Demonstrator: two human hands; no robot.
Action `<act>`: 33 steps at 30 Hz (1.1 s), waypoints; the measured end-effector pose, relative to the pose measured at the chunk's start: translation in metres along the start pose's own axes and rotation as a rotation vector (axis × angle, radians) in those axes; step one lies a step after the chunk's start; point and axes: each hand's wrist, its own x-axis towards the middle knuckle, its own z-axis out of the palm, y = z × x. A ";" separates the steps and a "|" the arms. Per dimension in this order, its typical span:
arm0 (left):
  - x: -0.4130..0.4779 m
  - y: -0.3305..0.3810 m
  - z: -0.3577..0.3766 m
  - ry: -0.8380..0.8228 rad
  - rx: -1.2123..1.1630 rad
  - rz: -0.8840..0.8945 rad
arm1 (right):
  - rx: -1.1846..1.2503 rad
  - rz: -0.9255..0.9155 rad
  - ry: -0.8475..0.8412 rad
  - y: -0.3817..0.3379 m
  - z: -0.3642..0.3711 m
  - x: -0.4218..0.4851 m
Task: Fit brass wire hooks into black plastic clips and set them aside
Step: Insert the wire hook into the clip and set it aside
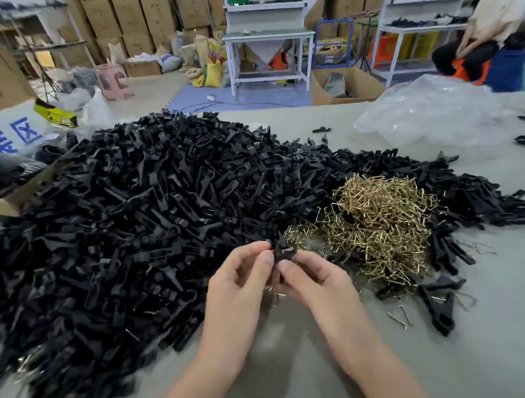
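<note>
Grey table (pixel 293 365) carries our clip heap (pixel 152 212) and hooks (pixel 380 222). We pinch one clip (pixel 284 250) between left hand (pixel 236 285) and right hand (pixel 318 279), fingertips curled on it.

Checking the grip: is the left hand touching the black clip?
Touching. The head view shows the left hand pinching the black clip between thumb and fingertip, with no gap.

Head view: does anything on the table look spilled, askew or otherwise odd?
Slightly. A few hooks lie loose on the table, strayed from the hook pile, and one clip sits alone beyond the clip heap. Nothing looks damaged.
</note>
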 end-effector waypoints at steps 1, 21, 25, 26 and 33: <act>0.000 0.000 0.001 -0.006 0.019 0.020 | 0.051 0.014 0.018 -0.001 0.001 0.001; -0.009 -0.003 0.001 0.007 0.350 0.280 | 0.144 -0.036 0.000 0.001 -0.004 0.001; -0.013 -0.002 0.003 -0.076 0.397 0.369 | 0.166 -0.024 -0.072 0.000 -0.007 0.000; -0.014 -0.001 0.004 -0.099 0.421 0.398 | 0.163 -0.021 -0.072 0.000 -0.009 0.001; -0.012 -0.003 0.005 -0.129 0.462 0.472 | 0.178 -0.040 -0.036 -0.005 -0.010 0.001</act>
